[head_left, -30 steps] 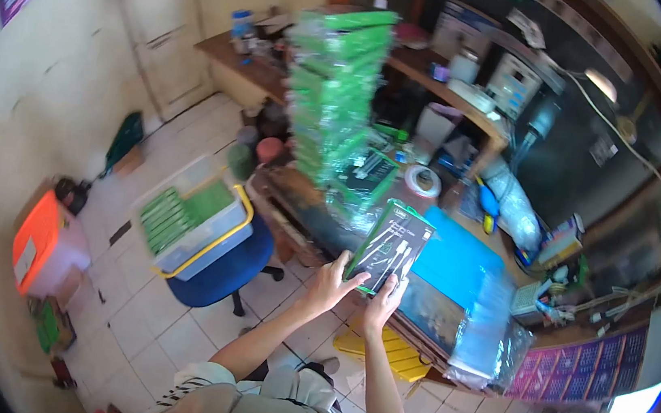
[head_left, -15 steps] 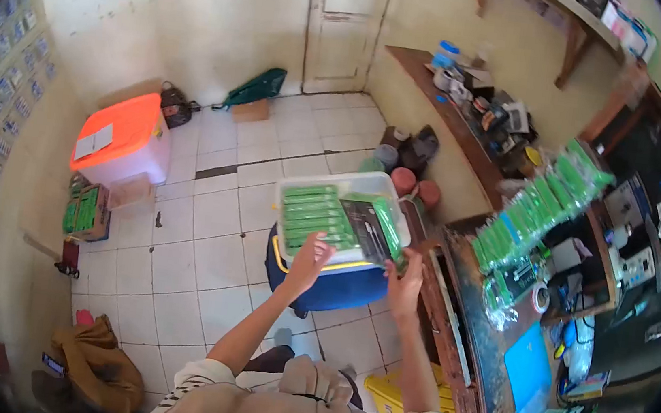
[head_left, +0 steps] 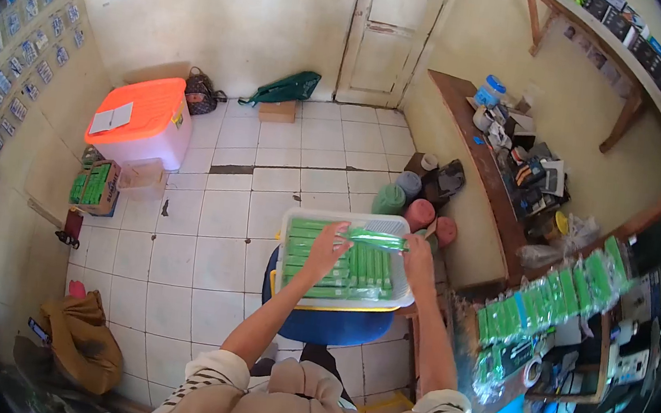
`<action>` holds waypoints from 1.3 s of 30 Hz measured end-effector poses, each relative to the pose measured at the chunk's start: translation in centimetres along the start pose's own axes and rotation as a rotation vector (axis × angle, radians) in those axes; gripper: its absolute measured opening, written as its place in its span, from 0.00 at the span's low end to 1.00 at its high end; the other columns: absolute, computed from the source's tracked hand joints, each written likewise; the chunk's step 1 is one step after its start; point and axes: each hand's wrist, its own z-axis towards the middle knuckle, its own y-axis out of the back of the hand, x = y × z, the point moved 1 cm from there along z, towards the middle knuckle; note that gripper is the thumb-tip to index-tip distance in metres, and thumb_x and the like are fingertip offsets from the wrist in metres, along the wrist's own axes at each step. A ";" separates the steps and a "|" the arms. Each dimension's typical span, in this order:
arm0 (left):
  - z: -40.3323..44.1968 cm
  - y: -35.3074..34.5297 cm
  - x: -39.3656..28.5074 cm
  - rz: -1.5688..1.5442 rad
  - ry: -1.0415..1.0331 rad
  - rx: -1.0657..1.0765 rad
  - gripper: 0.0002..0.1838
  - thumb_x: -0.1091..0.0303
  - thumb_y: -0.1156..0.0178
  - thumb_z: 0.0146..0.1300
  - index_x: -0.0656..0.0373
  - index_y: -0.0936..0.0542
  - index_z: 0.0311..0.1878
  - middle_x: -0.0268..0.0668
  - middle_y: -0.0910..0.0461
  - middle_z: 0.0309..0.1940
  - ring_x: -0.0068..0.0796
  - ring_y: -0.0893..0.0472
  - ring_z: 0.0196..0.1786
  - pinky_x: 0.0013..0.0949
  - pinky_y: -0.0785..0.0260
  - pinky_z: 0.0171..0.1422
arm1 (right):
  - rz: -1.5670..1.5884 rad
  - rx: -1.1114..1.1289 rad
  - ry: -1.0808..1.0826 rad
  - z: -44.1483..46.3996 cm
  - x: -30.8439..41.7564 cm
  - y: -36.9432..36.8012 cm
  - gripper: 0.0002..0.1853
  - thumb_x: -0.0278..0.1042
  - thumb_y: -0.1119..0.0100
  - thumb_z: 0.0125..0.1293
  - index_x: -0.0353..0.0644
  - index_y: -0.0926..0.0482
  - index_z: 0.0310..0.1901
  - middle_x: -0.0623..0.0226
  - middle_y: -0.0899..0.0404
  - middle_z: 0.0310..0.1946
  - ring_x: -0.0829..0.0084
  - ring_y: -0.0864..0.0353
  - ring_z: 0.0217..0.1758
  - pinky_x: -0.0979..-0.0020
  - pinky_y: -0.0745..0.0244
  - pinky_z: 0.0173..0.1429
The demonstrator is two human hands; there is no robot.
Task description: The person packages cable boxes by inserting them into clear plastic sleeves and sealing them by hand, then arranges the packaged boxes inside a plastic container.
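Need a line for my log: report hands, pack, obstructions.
Left hand and right hand on opposite ends of green pack. Pack over white tub; contact below unclear. Other packs beneath; no other obstruction seen.

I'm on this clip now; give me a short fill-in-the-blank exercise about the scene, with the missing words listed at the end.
1. The left hand and right hand hold a package coloured ____.
2. The plastic bin below it rests on a chair seat coloured ____.
3. White paper lies on a storage box whose lid is coloured ____.
4. The hand nearer the tall plastic-wrapped stack is the ____ one.

Missing words: green; blue; orange; right.
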 end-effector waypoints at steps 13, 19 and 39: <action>4.6 -4.7 4.4 0.532 0.110 -0.226 0.21 0.75 0.34 0.44 0.54 0.29 0.43 0.38 0.26 0.35 0.32 0.23 0.32 0.33 0.29 0.34 | -0.232 0.113 0.205 4.9 -7.3 -8.0 0.09 0.25 0.48 0.50 0.40 0.27 0.35 0.61 0.28 0.40 0.62 0.30 0.45 0.64 0.30 0.45; 5.3 -4.3 4.4 0.582 0.217 -0.156 0.22 0.72 0.33 0.44 0.53 0.31 0.43 0.38 0.26 0.33 0.37 0.25 0.36 0.35 0.33 0.38 | -0.113 0.066 0.216 6.2 -7.4 -9.2 0.07 0.25 0.49 0.47 0.40 0.28 0.32 0.63 0.31 0.32 0.62 0.31 0.42 0.65 0.33 0.48; 7.5 -1.1 7.0 0.835 0.029 0.246 0.40 0.59 0.27 0.34 0.51 0.34 0.55 0.35 0.31 0.52 0.38 0.35 0.59 0.59 0.59 0.68 | -0.073 0.039 0.199 7.1 -5.6 -5.2 0.11 0.22 0.44 0.45 0.40 0.27 0.34 0.63 0.30 0.34 0.62 0.31 0.44 0.66 0.28 0.44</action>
